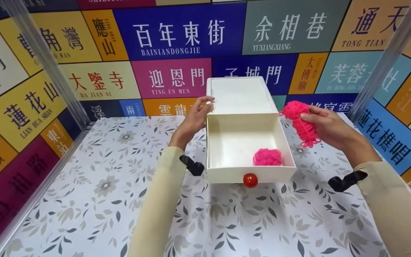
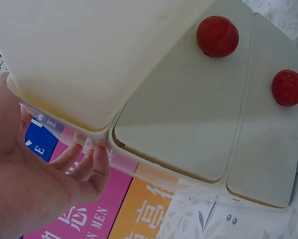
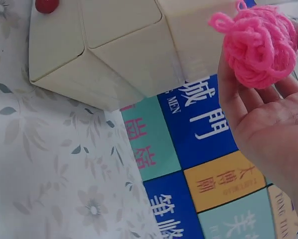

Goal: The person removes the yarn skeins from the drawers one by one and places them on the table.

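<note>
Our right grip (image 1: 328, 125) is clamping a pink yarn skein (image 1: 300, 121) between thumb and fingers, and we are holding it above the floral-covered desk (image 1: 102, 221), just right of the pulled-out top drawer (image 1: 225, 175). Our left grip (image 1: 192, 119) is touching the left edge of the white drawer cabinet (image 1: 239, 94), its fingers loosely bent and apart. Another pink yarn bundle (image 1: 267, 157) is lying in the drawer's near right corner, behind a red knob (image 1: 250, 180).
</note>
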The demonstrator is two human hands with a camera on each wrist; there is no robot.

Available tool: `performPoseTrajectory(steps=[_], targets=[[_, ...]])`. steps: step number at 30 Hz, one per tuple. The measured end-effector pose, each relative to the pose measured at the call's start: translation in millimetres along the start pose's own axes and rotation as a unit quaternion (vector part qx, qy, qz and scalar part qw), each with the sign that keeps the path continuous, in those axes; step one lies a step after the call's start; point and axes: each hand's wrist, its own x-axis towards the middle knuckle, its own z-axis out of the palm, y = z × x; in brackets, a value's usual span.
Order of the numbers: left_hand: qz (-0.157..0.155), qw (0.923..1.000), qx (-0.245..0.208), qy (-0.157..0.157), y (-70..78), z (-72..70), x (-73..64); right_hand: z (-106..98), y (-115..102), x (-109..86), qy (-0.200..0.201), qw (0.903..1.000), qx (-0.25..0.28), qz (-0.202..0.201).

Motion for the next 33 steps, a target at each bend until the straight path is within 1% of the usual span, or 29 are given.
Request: performPoseTrajectory(steps=[2, 7, 11, 14, 17, 20, 23, 25, 28, 31, 33], targets=[[-0.001, 1.0000, -0.003, 0.001, -0.2, 0.8, 0.2, -3, 7, 1.9, 0.025, 0.9995, 0.014, 0.016], [-0.003, 1.0000, 0.004, 0.005, 0.0, 1.2, -0.2, -12, 23, 6.3, 0.086, 0.9939, 0.000, 0.069], [0.001, 1.0000, 0.009, 0.001, 0.3, 0.8, -0.3, -21, 35, 7.3, 0.119, 0.9873, -0.016, 0.104], [0.002, 1.0000, 0.002, 0.000, -0.1, 0.1, -0.3, -28, 43, 6.5, 0.133, 0.9831, -0.007, 0.125], [0.002, 1.0000, -0.003, 0.002, -0.7, -0.4, -0.2, -33, 52, 5.1, 0.137, 0.9816, 0.029, 0.130], [0.005, 1.0000, -0.005, 0.003, -0.3, -0.4, 0.2, -36, 60, 3.4, 0.138, 0.9811, 0.070, 0.116], [0.006, 1.0000, -0.001, 0.005, 0.1, -0.2, 0.9, -37, 67, 3.2, 0.135, 0.9817, 0.084, 0.105], [0.006, 1.0000, 0.001, 0.005, 0.1, -0.1, 1.3, -36, 72, 4.2, 0.139, 0.9819, 0.077, 0.104], [0.007, 1.0000, 0.001, 0.005, -0.6, 0.2, 1.8, -34, 79, 7.2, 0.157, 0.9804, 0.043, 0.111], [0.007, 1.0000, -0.002, 0.005, -1.2, 0.8, 1.8, -33, 88, 10.1, 0.182, 0.9760, -0.015, 0.119], [0.010, 0.9999, -0.005, 0.006, -1.3, 1.6, 2.1, -32, 92, 11.0, 0.199, 0.9700, -0.061, 0.127]])
